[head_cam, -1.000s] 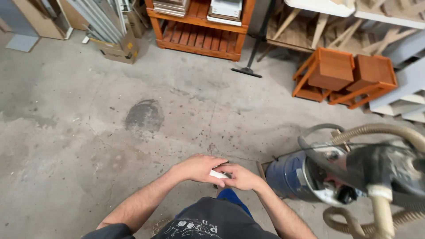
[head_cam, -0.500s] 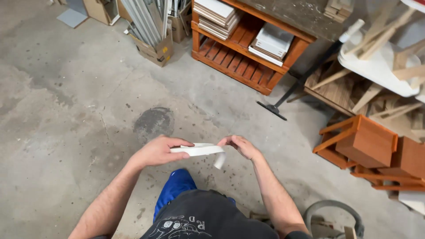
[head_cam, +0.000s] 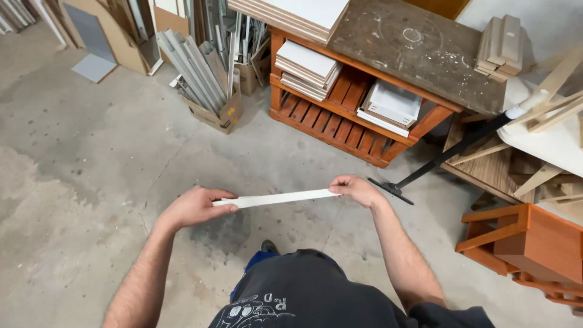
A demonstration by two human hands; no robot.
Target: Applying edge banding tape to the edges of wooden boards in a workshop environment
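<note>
Both hands grip one white strip point(head_cam: 276, 198) — left hand point(head_cam: 193, 208) and right hand point(head_cam: 358, 190) pinching opposite ends.

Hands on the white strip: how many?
2. The left hand pinches the left end of the strip; the right hand pinches its right end. The strip spans level between them above the concrete floor. None hidden.

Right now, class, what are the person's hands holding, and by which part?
A thin white strip, stretched level between both hands: the left hand pinches one end, the right hand pinches the other.
</note>
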